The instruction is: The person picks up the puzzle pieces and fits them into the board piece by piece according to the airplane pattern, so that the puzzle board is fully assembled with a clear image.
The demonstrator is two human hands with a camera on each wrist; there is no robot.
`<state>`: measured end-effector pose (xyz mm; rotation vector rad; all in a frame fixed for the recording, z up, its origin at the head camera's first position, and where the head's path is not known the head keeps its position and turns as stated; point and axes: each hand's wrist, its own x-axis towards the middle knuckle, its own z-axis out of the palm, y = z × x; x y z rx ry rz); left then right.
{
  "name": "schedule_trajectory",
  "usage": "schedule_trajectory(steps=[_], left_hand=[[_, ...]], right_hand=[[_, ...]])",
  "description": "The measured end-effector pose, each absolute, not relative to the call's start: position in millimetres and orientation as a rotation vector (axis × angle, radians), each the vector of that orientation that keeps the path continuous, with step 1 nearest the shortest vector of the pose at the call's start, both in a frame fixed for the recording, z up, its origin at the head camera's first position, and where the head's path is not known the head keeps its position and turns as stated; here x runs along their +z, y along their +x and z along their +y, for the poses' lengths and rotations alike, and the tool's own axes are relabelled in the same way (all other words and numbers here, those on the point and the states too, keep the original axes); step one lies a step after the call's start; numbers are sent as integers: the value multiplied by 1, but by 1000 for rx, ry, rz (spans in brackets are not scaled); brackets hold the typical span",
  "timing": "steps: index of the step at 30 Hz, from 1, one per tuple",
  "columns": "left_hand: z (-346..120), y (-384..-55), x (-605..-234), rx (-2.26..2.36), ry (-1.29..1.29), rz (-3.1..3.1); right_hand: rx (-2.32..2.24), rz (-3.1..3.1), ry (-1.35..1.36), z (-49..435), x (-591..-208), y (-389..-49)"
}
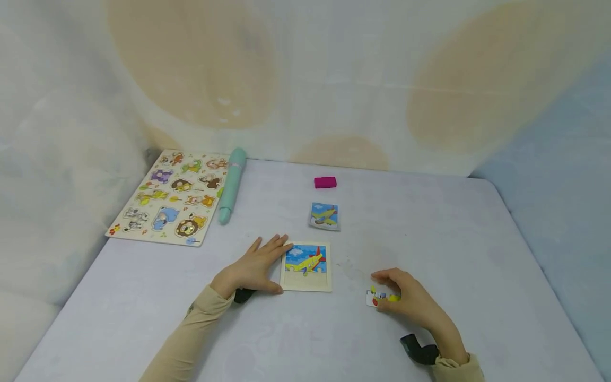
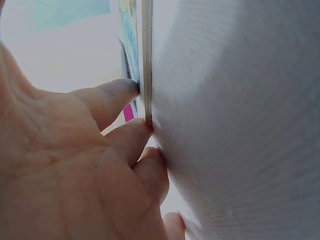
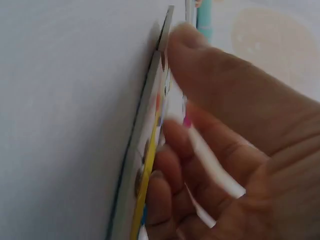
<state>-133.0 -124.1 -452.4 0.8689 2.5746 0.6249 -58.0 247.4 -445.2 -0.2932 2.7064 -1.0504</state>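
Observation:
A square wooden puzzle board [image 1: 305,283] lies flat, its upper part filled with a yellow airplane picture and its lower strip bare wood. My left hand [image 1: 258,268], fingers spread, rests at the board's left edge; its fingertips touch the rim [image 2: 146,60] in the left wrist view. Right of the board, my right hand [image 1: 410,300] arches over small printed puzzle pieces [image 1: 371,298] on the table. Its thumb touches or nearly touches a white one, with the index fingertip apart. The hand partly hides the pieces, seen edge-on [image 3: 145,170] in the right wrist view.
Behind the board lies a small airplane picture card [image 1: 324,216], and beyond it a magenta block [image 1: 325,182]. A large animal puzzle board [image 1: 143,212] lies at the back left beside a mint-green rod-shaped object [image 1: 232,183]. Cloth walls surround the white table [image 1: 310,339].

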Motion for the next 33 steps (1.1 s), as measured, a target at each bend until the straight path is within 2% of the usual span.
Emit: schedule_trajectory(steps=[11,25,33], left_hand=[[-125,-133,-454,633,866,2577],[-125,-133,-453,618,872,2583],[-124,-134,-452,604,841,2575]], right_hand=[[-925,2748,-464,235,-441,-75],[-1262,2496,-345,231,-449,-97],[-1282,2429,-365,176,-437,-117]])
